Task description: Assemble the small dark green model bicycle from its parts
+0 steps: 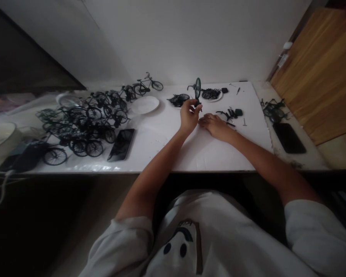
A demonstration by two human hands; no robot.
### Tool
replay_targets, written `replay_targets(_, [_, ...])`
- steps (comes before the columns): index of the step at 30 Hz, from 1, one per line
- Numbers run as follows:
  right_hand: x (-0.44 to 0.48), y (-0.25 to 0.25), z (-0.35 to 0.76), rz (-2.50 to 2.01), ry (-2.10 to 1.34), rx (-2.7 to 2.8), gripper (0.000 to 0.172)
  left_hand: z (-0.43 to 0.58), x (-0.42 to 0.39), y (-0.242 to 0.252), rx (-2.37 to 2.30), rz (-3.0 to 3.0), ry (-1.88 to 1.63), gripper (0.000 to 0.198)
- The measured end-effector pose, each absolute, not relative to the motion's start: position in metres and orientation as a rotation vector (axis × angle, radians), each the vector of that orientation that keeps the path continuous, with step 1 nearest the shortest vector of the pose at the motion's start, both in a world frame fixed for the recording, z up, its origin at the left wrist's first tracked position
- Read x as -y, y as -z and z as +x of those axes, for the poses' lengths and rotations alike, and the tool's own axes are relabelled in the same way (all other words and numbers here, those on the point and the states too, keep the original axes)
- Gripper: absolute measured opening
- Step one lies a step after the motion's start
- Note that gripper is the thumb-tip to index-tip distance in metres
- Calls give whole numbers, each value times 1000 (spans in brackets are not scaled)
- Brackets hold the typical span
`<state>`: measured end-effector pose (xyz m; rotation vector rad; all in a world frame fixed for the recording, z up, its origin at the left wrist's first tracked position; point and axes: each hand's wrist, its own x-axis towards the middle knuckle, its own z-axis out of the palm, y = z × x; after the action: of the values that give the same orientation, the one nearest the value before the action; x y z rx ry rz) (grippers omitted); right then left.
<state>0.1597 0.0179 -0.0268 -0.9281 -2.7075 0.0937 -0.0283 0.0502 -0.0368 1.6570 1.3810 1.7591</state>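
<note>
nearest me was my pale t-shirt, and past it ran the front edge of the white board that covered the table. a dark phone lay on that board to the left, and a black phone-like slab lay off its right edge.

my right hand rested low over the board, palm down, fingers bent and close together, reaching toward my left; i couldn't tell whether its fingertips held anything. just beside it my left hand was raised, thumb and fingers pinching the dark lower end of a part-built model bicycle. it stood up out of my grip, one wheel on edge at the top, with what looked like handlebars jutting left.

loose black parts lay just past my right hand, with a small t-shaped piece near them. over on the left, model bicycles were heaped together, many tangled, next to a white plate. behind my hands sat a dark pile of parts and, to its right, another plate of black pieces. farther back, one bicycle stood upright near the wall.
</note>
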Motion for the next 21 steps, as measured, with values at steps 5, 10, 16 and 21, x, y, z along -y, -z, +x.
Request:
replay_targets(5, [-25, 34, 163, -896, -121, 2652, 44, -28, -53, 40, -1337, 1693, -1784, 35])
replay_targets(10, [-30, 42, 164, -892, -98, 2645, 47, -28, -54, 44, -1317, 1699, -1764, 25])
replay_targets(16, [-31, 46, 163, -886, -65, 2645, 43, -26, -54, 47, -1317, 1723, -1740, 20])
replay_targets(21, [-33, 46, 162, -864, -97, 2617, 43, -25, -50, 44, -1332, 1746, -1747, 21])
